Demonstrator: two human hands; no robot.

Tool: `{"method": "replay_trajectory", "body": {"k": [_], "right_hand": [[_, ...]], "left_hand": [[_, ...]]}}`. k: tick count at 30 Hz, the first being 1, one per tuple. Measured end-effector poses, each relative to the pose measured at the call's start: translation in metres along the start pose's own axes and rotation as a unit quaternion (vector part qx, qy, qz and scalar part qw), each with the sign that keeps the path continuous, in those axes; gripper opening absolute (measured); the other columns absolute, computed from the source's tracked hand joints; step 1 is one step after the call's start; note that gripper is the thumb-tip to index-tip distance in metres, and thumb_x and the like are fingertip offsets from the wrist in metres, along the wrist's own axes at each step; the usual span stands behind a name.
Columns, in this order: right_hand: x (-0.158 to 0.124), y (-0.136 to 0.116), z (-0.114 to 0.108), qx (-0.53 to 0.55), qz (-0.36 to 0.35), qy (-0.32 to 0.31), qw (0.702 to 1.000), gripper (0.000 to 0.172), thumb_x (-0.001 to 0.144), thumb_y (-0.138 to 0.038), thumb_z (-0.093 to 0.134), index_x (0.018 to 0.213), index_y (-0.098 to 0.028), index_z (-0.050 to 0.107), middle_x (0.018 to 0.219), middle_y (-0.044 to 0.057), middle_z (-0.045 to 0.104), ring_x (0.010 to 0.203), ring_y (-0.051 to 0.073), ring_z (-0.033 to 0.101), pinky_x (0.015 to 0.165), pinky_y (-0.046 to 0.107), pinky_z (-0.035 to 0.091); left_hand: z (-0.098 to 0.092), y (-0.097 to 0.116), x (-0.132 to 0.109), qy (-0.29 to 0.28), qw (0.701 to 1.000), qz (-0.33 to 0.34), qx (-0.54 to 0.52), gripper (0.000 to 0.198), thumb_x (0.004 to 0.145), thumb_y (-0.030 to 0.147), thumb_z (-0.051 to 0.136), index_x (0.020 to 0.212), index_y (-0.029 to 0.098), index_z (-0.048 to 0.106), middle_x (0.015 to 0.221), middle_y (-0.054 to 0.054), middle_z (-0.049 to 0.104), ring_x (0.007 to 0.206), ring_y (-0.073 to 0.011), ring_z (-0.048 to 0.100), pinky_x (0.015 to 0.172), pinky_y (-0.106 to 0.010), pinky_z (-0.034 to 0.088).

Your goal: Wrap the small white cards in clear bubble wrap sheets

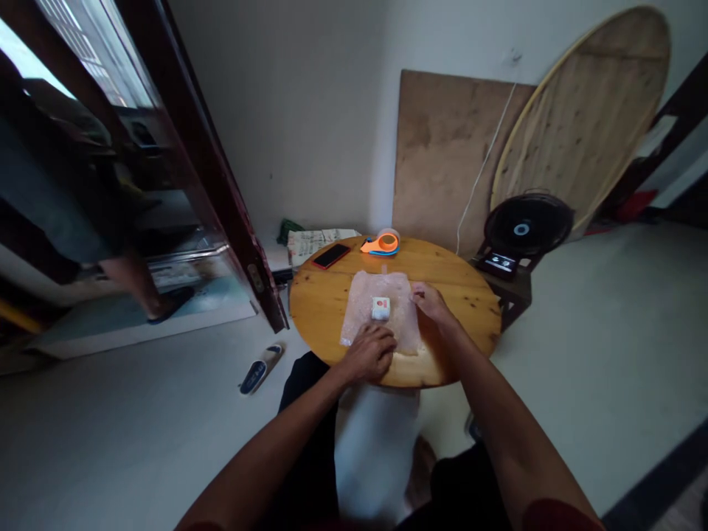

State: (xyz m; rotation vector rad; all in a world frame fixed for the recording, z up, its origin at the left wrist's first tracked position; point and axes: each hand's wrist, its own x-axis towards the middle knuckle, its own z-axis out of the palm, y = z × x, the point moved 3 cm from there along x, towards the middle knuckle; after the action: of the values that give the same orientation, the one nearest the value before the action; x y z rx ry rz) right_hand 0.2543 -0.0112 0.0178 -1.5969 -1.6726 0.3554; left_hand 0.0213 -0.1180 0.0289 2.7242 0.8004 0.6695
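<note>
A sheet of bubble wrap (359,313) lies spread on the round wooden table (315,317). A small white container with red print (380,308) rests on the middle of the sheet; I cannot tell whether it is a box or a jar. At the sheet's near edge, just below the container, my left hand (369,352) is closed, its fingers bent and together on the wrap. My right hand (432,302) pinches the sheet's right edge between thumb and fingers. Neither hand touches the container.
An orange and blue tape dispenser (383,243) and a red-edged phone (331,256) lie toward the table's back. Boards (436,147) lean on the wall behind. A dark round appliance (525,228) stands at the right. Another person's leg (133,284) shows in the doorway at left.
</note>
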Motion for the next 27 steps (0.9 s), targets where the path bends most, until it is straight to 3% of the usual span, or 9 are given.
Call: {"method": "replay_trajectory", "body": {"k": [5,11,17,23,27], "right_hand": [[-0.068,-0.008,-0.014,-0.053,0.012,0.039,0.998,0.036,0.082,-0.027,0.05,0.116,-0.018,0.06,0.11,0.01,0.067,0.094,0.021,0.062,0.086,0.035,0.048],[-0.149,-0.032,-0.013,-0.105,-0.007,0.021,0.994,0.028,0.082,-0.029,0.054,0.106,-0.018,0.065,0.118,0.01,0.064,0.111,0.024,0.056,0.097,0.038,0.04],[-0.172,-0.053,-0.002,-0.207,0.006,0.081,0.975,0.029,0.089,-0.023,0.046,0.108,-0.018,0.067,0.123,0.011,0.064,0.116,0.025,0.053,0.099,0.04,0.033],[-0.203,-0.06,0.01,-0.222,-0.013,0.142,0.965,0.034,0.095,-0.025,0.037,0.115,-0.016,0.063,0.127,0.01,0.062,0.123,0.023,0.048,0.106,0.04,0.027],[-0.219,-0.061,0.012,-0.225,-0.031,0.144,0.963,0.036,0.097,-0.029,0.035,0.119,-0.016,0.062,0.13,0.01,0.06,0.126,0.022,0.046,0.11,0.039,0.024]], "left_hand": [[0.003,-0.001,-0.001,0.002,1.0,0.004,0.014,0.022,0.083,0.021,0.05,0.1,0.021,0.065,0.107,-0.006,0.064,0.107,-0.0235,0.053,0.096,-0.041,0.033],[0.003,-0.002,-0.002,-0.013,0.999,0.01,0.028,0.024,0.086,0.024,0.047,0.102,0.019,0.064,0.111,-0.008,0.064,0.109,-0.0256,0.051,0.096,-0.043,0.032],[0.01,-0.006,-0.003,-0.018,1.0,0.001,0.02,0.025,0.091,0.026,0.043,0.102,0.017,0.063,0.113,-0.009,0.064,0.109,-0.0238,0.052,0.098,-0.04,0.033],[0.013,-0.008,-0.006,-0.002,1.0,0.008,0.02,0.025,0.091,0.028,0.043,0.104,0.018,0.062,0.116,-0.009,0.063,0.111,-0.0239,0.052,0.099,-0.041,0.034],[0.014,-0.009,-0.006,0.003,1.0,0.018,0.02,0.025,0.09,0.027,0.043,0.103,0.018,0.063,0.113,-0.008,0.064,0.11,-0.0231,0.053,0.099,-0.041,0.035]]}}
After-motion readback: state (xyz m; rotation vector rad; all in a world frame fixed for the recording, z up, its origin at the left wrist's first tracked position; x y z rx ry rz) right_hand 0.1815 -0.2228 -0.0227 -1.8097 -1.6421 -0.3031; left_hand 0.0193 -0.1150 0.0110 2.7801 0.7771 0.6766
